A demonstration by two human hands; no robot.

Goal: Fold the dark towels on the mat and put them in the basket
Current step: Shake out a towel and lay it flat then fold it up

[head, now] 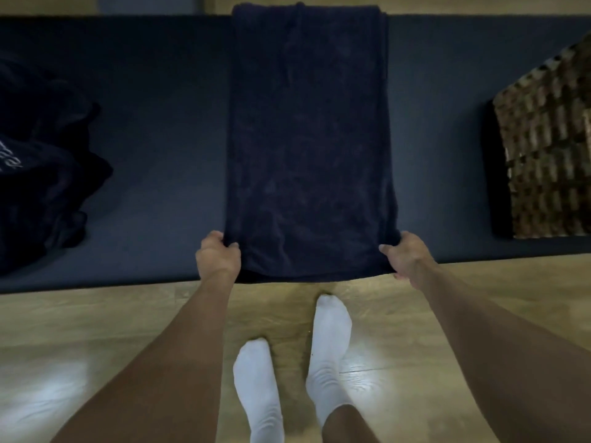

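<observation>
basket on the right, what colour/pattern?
The wicker basket is brown-and-tan woven, in a checkered weave; the head view shows it.

Long folded dark towel (308,139) lies flat on the mat (153,91) — near corners in the left grip (217,254) and right grip (404,257); crumpled towels (38,161) well left, wicker basket (550,148) well right.

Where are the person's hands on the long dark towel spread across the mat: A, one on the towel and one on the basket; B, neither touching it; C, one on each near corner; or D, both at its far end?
C: the left hand and the right hand each grip a near corner of the towel, at the edge of the mat closest to the person.
</observation>
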